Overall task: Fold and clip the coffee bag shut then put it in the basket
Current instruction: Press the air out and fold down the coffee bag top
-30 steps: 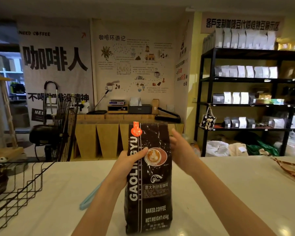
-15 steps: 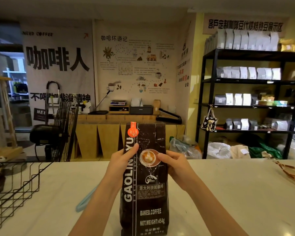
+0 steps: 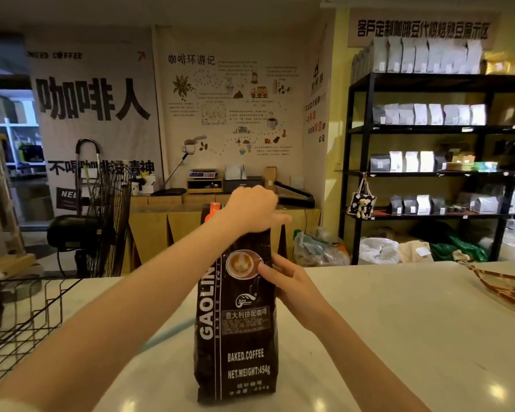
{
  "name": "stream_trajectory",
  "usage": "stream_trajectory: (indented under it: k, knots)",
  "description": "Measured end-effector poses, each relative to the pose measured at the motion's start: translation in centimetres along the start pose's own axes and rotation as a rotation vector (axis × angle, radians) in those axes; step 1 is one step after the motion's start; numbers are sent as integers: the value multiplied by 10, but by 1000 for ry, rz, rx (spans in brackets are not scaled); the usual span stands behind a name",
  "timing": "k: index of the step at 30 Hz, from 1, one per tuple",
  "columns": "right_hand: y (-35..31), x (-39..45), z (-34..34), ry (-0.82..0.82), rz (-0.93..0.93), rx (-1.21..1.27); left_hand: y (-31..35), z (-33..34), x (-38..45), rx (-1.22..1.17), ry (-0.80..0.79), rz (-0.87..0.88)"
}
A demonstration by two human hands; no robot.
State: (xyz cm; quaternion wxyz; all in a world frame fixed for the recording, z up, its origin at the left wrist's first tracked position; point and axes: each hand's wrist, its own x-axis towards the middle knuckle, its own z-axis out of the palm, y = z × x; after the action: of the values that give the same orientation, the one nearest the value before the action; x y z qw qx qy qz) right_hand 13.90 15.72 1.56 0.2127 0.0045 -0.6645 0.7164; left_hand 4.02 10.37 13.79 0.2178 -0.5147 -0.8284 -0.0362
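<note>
A tall dark coffee bag point(image 3: 238, 331) with white lettering and an orange tag stands upright on the white counter point(image 3: 399, 322). My left hand point(image 3: 252, 208) lies over the bag's top and presses it down, hiding the top edge. My right hand point(image 3: 283, 282) holds the bag's right side at the cup picture, thumb on the front. A light blue clip point(image 3: 164, 334) lies on the counter behind the bag, mostly hidden by my left forearm. The black wire basket point(image 3: 21, 316) sits at the left edge.
A striped woven thing point(image 3: 500, 283) lies at the counter's right edge. Beyond the counter are a black fan point(image 3: 107, 221), a wooden bench with a scale, and black shelves point(image 3: 428, 173) of coffee bags.
My left hand rose from the bag's left side to its top. My right hand stayed on the bag's right side. The bag still stands upright.
</note>
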Motion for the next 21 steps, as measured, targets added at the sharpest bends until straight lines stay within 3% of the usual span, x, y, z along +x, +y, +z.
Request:
stream_trajectory:
  k: [3, 7, 14, 21]
  knots:
    - [1, -3, 10, 135, -16, 18, -5, 7, 12, -252, 20, -112]
    - [15, -3, 21, 410, -91, 93, -6, 11, 9, -249, 228, -199]
    - [18, -2, 26, 385, -74, 141, -13, 17, 3, -334, 522, -382]
    - [18, -2, 20, 376, 116, 321, -8, 26, 12, -342, 494, -376]
